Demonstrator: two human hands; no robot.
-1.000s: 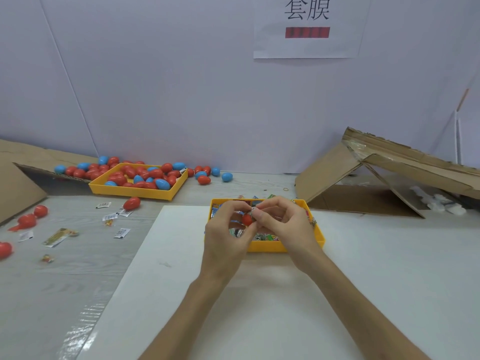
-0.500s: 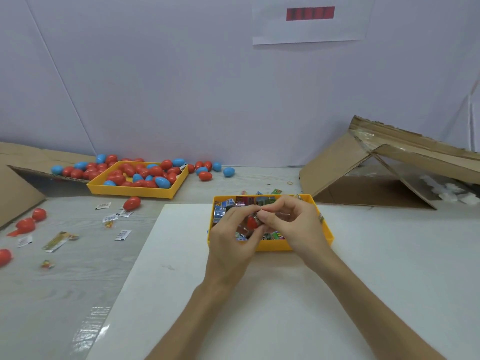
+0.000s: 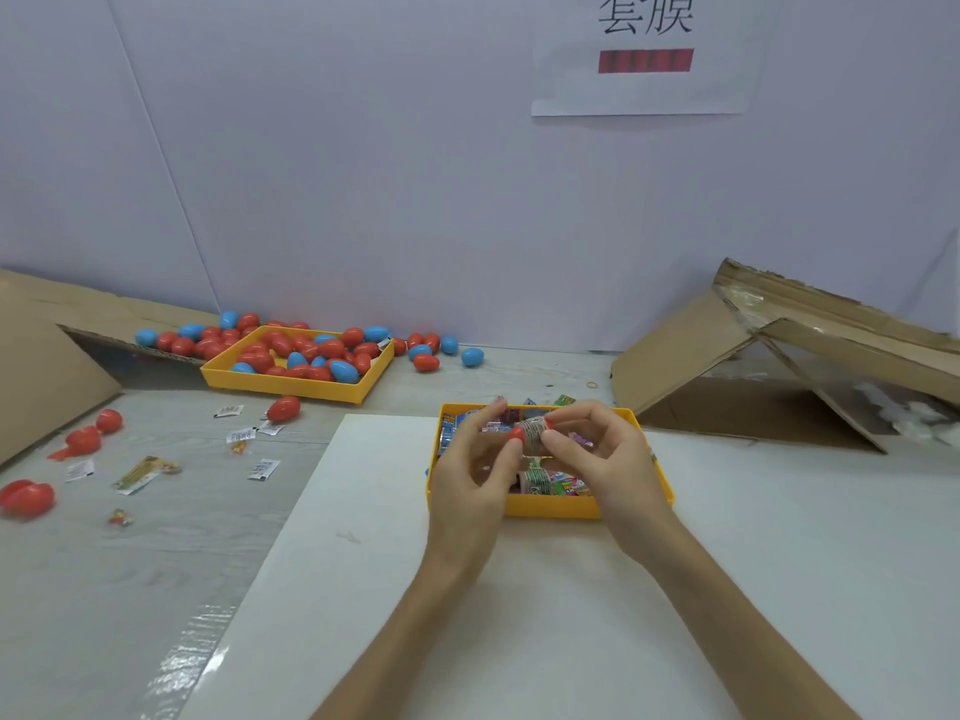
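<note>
Half a second ago my hands were bunched tight together above the yellow tray (image 3: pixel 550 507), hiding nearly all of what they held. Now they have drawn a little apart over that tray. My left hand (image 3: pixel 470 483) has loosened: its fingers have lifted and spread, and only the thumb meets the near tip. My right hand (image 3: pixel 610 462) has slid out to pinch the far tip. That has bared the red egg (image 3: pixel 517 435), before just a red spot, now lying crosswise with the printed sleeve (image 3: pixel 533 431) round its middle in full sight. My head has also tipped back up.
</note>
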